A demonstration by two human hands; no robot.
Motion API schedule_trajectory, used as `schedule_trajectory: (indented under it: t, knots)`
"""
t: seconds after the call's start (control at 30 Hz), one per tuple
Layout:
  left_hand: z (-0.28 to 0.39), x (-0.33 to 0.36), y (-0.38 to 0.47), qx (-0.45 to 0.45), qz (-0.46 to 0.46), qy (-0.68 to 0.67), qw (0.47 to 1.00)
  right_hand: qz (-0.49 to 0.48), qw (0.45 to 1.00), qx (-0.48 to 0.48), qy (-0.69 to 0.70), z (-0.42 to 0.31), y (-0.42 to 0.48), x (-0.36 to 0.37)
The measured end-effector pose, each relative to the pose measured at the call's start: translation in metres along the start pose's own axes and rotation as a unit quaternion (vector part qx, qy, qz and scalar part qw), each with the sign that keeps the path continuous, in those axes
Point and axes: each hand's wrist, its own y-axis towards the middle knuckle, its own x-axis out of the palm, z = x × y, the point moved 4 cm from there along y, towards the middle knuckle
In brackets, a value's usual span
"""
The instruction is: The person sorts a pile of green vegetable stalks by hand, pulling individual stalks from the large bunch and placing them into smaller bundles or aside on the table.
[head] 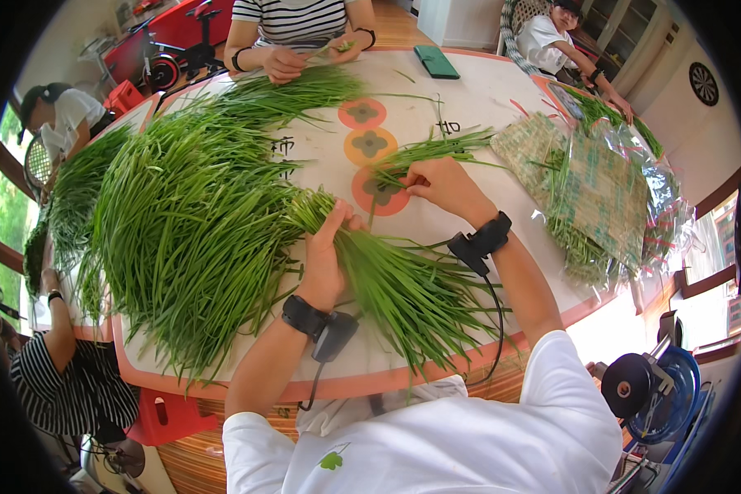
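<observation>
My left hand is wrapped around a bundle of garlic chives. Pale cut ends poke up past the thumb, and the long green blades fan down towards the table's front edge. Further right, my right hand has its fingers pinched at the near edge of a small loose pile of chives; the fingertips are partly hidden among the blades. A large heap of chives covers the table's left side and reaches almost to the bundle. Each wrist wears a black strap with a cabled device.
The white table has an orange rim and printed fruit shapes. Plastic packaging with chives lies at the right. A green case rests at the far side. Opposite, a person's hands hold chives; other people sit around the table.
</observation>
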Motion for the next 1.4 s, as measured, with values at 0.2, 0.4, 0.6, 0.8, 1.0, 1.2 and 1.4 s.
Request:
schedule_trajectory:
  t: [0.2, 0.4, 0.6, 0.8, 1.0, 1.2, 1.4]
  knots:
    - [-0.001, 0.002, 0.001, 0.015, 0.009, 0.025, 1.0, -0.035, 0.998, 0.004, 0.059, -0.024, -0.003, -0.009]
    - [-0.002, -0.003, 0.0, -0.007, 0.008, 0.07, 0.997, -0.148, 0.968, -0.068, 0.193, -0.068, -0.011, -0.013]
    - [0.001, 0.007, -0.005, -0.02, 0.033, 0.005, 0.999, -0.062, 0.986, -0.011, 0.156, -0.044, -0.001, -0.007]
    - [-0.002, 0.002, -0.002, -0.048, 0.028, -0.017, 0.998, 0.065, 0.995, -0.029, -0.073, -0.006, -0.001, 0.006]
    - [-0.002, 0.005, -0.003, -0.041, -0.005, 0.006, 0.999, 0.029, 0.997, 0.02, -0.062, -0.004, 0.001, 0.012]
    - [-0.003, 0.003, -0.002, -0.034, 0.006, 0.027, 0.999, 0.046, 0.996, -0.019, -0.074, -0.01, 0.002, 0.011]
    - [-0.004, -0.001, 0.001, -0.027, 0.007, 0.058, 0.998, 0.019, 0.997, 0.003, -0.068, -0.019, 0.001, 0.009]
